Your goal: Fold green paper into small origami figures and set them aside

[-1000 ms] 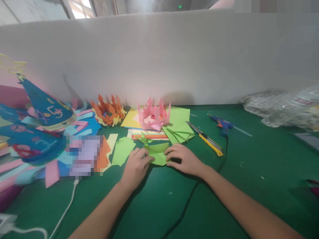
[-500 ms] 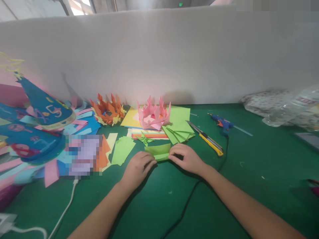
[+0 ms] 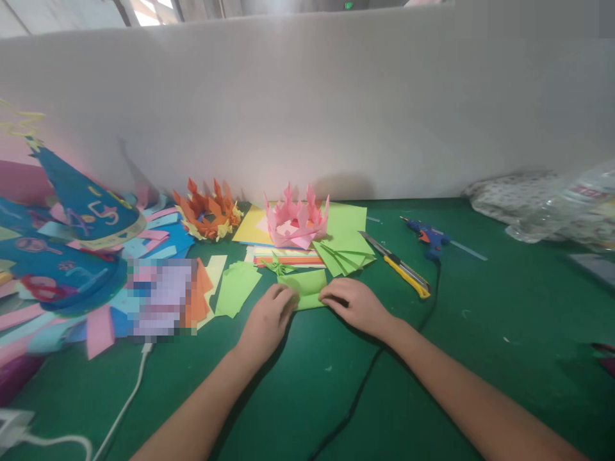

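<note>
A blue cone hat [image 3: 79, 195] sits at the frame's left; at centre, the left hand [image 3: 270, 320], fingertips nearly together, pinches the left side of a folded green sheet [image 3: 310, 283], the right hand [image 3: 356, 306] likewise its right edge; right of centre lies a yellow-handled knife [image 3: 407, 276]

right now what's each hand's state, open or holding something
Left hand: closed, fingertips at the left end of the green paper.
Right hand: closed, thumb and finger together at the paper's right end.
</note>
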The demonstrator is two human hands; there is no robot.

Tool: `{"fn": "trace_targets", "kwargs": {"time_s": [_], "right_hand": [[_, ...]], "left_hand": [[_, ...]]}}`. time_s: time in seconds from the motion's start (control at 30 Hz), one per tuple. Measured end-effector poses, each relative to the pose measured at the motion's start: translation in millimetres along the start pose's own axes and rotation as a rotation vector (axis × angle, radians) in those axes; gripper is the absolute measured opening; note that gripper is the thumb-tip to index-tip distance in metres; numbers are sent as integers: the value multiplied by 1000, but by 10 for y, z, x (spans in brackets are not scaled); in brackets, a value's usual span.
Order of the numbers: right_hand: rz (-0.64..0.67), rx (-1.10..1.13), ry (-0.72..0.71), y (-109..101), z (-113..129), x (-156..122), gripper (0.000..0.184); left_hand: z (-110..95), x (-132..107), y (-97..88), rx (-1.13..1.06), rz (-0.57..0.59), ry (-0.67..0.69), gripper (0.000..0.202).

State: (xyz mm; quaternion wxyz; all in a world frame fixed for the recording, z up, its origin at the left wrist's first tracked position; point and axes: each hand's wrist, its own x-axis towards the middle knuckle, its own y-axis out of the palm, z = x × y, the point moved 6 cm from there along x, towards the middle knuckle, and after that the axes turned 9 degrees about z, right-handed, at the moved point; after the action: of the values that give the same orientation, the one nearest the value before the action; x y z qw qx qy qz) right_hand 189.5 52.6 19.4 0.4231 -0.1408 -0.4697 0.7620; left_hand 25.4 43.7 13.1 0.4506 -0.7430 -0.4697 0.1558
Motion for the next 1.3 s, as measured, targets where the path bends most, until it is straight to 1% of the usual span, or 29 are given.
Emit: {"fn": "trace_targets", "kwargs": {"time_s": [0.1, 0.2, 0.47, 0.6, 0.7, 0.8, 0.87, 1.0, 1.13, 1.3], "right_hand": [[24, -61, -39, 33, -5, -5, 19], [47, -77, -29, 53, -30, -3, 20], [-26, 45, 118, 7, -88, 29, 15], [-17, 47, 193, 0, -87, 41, 13], [-10, 34, 252, 0, -95, 54, 10], [-18, 34, 271, 3, -99, 66, 11], [-25, 37, 277, 6, -106, 72, 11], [-32, 36, 291, 9, -125, 82, 11], [-36, 28, 323, 5, -146, 93, 10], [-29, 23, 327, 7, -150, 106, 10]], "left_hand": [[-33, -3, 16, 21, 14, 19, 19], [-39, -12, 17, 38, 4, 18, 17], [1, -12, -12, 64, -20, -41, 16], [11, -7, -21, 59, -29, -65, 15], [41, 6, -18, 41, -26, -92, 11], [99, 23, -13, 10, -31, -140, 6], [126, 33, -10, 0, -34, -163, 6], [124, 49, -8, 14, -18, -188, 2], [90, 58, -27, 23, -7, -183, 3], [75, 59, -39, 12, -12, -149, 6]]}}
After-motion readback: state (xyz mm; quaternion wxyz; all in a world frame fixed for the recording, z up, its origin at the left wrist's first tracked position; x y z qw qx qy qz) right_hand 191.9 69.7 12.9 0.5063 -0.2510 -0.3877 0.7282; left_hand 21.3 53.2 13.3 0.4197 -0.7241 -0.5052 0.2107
